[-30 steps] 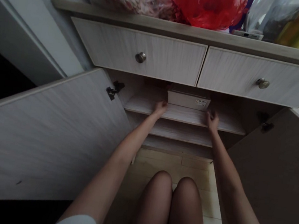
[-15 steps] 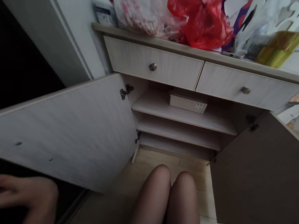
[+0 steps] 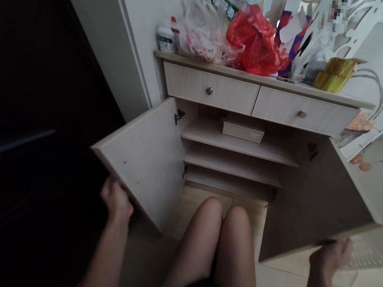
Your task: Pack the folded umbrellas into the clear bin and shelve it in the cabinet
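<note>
The left hand is closed, its fingers curled around the lower edge of the left cabinet door, which swings wide open. The right hand sits low at the outer corner of the right cabinet door, with its fingers spread and the fingertips at the door's bottom edge; it looks open rather than gripping. Both doors stand open, angled outward on either side of the person's bare knees.

Between the doors are three shelves. On the top shelf, a white box with a small label lies flat towards the back. Above the shelves are two drawers side by side, the left drawer and the right drawer, each with a round metal knob. The counter on top carries a red plastic bag, a clear bag with pink contents, a white bottle and a yellow-green package. Tiles of the floor show under the right door.
</note>
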Demonstrator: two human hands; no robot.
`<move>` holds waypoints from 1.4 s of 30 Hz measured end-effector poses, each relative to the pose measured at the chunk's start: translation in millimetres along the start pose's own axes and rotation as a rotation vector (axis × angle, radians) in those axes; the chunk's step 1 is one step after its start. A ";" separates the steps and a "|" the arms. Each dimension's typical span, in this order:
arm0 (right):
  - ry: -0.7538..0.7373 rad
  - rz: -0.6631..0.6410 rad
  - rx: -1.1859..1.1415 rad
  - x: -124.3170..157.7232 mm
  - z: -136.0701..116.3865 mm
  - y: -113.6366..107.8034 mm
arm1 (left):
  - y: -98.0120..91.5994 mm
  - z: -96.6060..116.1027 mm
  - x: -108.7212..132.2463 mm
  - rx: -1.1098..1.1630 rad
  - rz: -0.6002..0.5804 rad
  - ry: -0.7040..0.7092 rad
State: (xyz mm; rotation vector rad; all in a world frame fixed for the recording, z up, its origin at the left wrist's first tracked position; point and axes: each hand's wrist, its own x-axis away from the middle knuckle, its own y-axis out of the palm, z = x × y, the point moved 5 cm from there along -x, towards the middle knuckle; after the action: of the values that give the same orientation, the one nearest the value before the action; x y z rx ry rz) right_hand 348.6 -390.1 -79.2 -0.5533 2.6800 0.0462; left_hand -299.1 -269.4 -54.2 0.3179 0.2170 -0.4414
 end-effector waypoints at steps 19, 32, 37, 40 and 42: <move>-0.306 -0.433 0.110 54.7 -85.5 220.8 | 205.8 16.8 176.0 -0.126 -0.925 0.305; -0.348 -0.475 0.333 37.6 -90.6 326.7 | 301.7 16.0 195.6 -0.504 -0.996 0.399; -0.289 -0.513 0.298 31.3 -90.9 345.6 | 321.0 10.4 194.0 -0.495 -0.998 0.380; -0.292 -0.512 0.276 27.8 -91.0 351.0 | 328.1 7.0 192.5 -0.496 -1.004 0.381; -0.304 -0.520 0.258 25.6 -91.0 354.7 | 332.6 5.3 191.5 -0.499 -1.004 0.377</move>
State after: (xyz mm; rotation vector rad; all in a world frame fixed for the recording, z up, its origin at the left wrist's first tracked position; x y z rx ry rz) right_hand 155.5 -83.0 -22.5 -1.0415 2.1366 -0.3284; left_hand 20.3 -59.8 -17.3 -0.2377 0.8528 -1.2887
